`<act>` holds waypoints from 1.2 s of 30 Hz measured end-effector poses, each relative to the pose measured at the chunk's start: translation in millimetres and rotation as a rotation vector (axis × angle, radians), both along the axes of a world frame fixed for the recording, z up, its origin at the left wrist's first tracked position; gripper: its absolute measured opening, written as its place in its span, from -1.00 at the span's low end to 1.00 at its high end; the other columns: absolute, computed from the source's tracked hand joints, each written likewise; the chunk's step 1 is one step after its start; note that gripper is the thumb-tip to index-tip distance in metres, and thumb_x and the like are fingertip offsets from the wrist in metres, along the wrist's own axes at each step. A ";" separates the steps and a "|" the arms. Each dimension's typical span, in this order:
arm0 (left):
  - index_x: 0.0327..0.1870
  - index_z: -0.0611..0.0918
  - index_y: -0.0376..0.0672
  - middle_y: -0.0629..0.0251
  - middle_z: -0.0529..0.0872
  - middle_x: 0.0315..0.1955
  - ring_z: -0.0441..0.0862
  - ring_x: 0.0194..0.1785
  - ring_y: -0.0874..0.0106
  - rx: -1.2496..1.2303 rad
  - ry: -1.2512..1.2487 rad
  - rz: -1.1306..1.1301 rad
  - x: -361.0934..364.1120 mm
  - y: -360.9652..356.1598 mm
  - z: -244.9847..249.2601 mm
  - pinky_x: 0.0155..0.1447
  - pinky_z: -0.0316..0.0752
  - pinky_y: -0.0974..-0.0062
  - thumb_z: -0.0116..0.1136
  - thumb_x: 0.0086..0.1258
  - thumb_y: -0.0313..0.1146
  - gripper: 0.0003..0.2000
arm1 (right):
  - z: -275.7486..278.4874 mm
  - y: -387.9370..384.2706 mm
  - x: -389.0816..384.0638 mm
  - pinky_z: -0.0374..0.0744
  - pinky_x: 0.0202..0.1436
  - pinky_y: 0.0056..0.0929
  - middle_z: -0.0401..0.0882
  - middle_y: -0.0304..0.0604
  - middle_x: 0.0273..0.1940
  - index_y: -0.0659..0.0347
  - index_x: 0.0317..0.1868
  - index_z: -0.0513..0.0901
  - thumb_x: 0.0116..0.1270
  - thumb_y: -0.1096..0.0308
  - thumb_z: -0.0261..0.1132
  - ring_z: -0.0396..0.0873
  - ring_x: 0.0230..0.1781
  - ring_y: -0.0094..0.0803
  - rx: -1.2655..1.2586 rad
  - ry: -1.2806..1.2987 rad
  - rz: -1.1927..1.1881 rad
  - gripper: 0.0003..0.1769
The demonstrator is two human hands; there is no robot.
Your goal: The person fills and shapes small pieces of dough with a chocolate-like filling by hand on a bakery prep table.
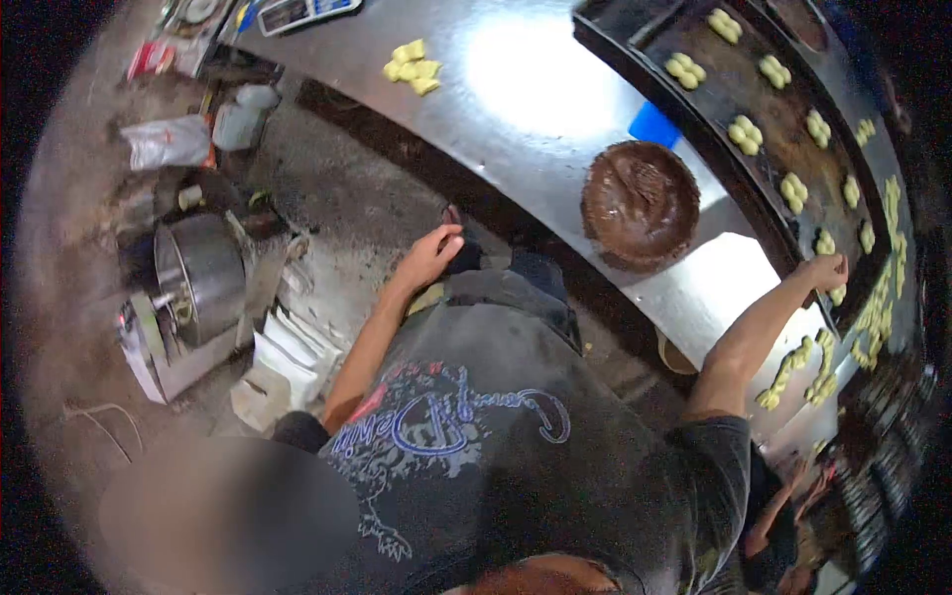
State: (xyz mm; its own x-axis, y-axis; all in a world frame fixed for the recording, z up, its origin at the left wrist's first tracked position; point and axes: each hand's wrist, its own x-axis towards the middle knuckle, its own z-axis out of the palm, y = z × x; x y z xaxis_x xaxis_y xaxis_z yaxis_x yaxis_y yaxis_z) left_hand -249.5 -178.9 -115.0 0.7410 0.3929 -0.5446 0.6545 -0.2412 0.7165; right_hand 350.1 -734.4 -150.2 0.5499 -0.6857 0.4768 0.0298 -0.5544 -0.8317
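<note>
Head view: steeply down over a dark printed T-shirt (466,436) toward a curved steel tabletop (535,139).
Right hand (825,270): arm stretched out to the right, fingers bent down onto the near rim of the tray (694,119); gripping the rim or only touching it, cannot tell.
Left hand (431,256): down by the thigh, clear of the tabletop, fingers loosely curled, nothing held.
Tray: long and dark, on the right part of the tabletop, running away toward the top of the picture.
Dough pieces (744,131): pale yellow, knotted, spaced singly across the tray (roughly in rows).
Nearest dough piece (838,295): just below the Right hand, at the tray's near end.
Dough strips (793,369): pale yellow, twisted, on the tabletop beside the right forearm, near the tabletop's edge.
Bowl (640,203): round, filled with dark brown paste, on the tabletop just beside the tray's rim, between the body and the tray.
Blue object (654,124): small, behind the bowl, close against the tray's edge.
Dough heap (415,67): small pile far along the tabletop, well apart from the tray.
Scale (297,12): at the top edge, partly cut off.
Steel machine (198,278): on the floor to the left, with a round metal drum.
Other person's forearm (773,516): lower right corner, small and blurred.
</note>
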 end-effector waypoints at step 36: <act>0.31 0.58 -0.17 0.20 0.74 0.08 0.62 0.17 0.39 -0.385 -0.393 0.062 166.0 326.9 35.0 0.31 0.45 0.40 -0.04 0.68 -0.08 -0.58 | 24.1 622.9 -383.0 0.59 0.06 -0.24 0.58 -0.02 -0.06 0.28 0.01 0.60 0.31 0.35 0.39 0.61 -0.03 -0.19 0.049 1.224 1.357 -0.69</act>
State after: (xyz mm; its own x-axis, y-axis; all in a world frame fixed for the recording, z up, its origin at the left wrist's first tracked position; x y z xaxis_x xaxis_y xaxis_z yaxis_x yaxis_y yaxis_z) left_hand -83.5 148.0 -80.0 0.8994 0.2692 -0.3445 0.3245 0.1169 0.9386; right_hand -32.9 -111.5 -126.2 0.6578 0.4811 -0.5794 -0.1811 -0.6457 -0.7418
